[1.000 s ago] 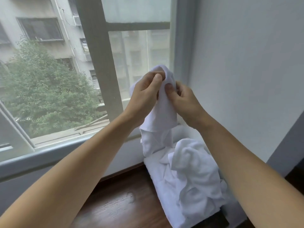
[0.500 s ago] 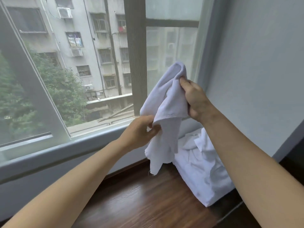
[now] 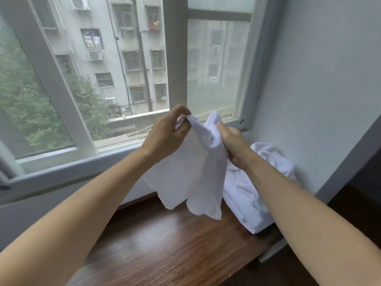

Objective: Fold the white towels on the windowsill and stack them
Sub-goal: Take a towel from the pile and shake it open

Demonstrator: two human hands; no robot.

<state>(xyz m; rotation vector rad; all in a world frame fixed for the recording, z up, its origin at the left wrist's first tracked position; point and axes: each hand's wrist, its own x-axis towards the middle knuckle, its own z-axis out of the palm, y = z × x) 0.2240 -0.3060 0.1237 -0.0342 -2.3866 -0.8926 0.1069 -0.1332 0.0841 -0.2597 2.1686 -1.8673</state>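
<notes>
A white towel (image 3: pixel 191 178) hangs in the air above the dark wooden windowsill (image 3: pixel 165 244). My left hand (image 3: pixel 167 135) pinches its upper left corner. My right hand (image 3: pixel 233 141) grips the upper edge a little to the right, fingers curled round the cloth. The towel's lower edge dangles just above the wood. A crumpled pile of white towels (image 3: pixel 253 195) lies on the sill in the right corner, partly hidden behind my right forearm and the held towel.
The window frame (image 3: pixel 57 166) runs along the back of the sill, with a thick mullion (image 3: pixel 177 58) in the middle. A pale wall (image 3: pixel 319 89) closes the right side. Bare wood stretches left and in front of the pile.
My left hand has risen from the towel's lower side edge to its top corner. My right hand has dropped lower, and the towel now hangs spread between both hands.
</notes>
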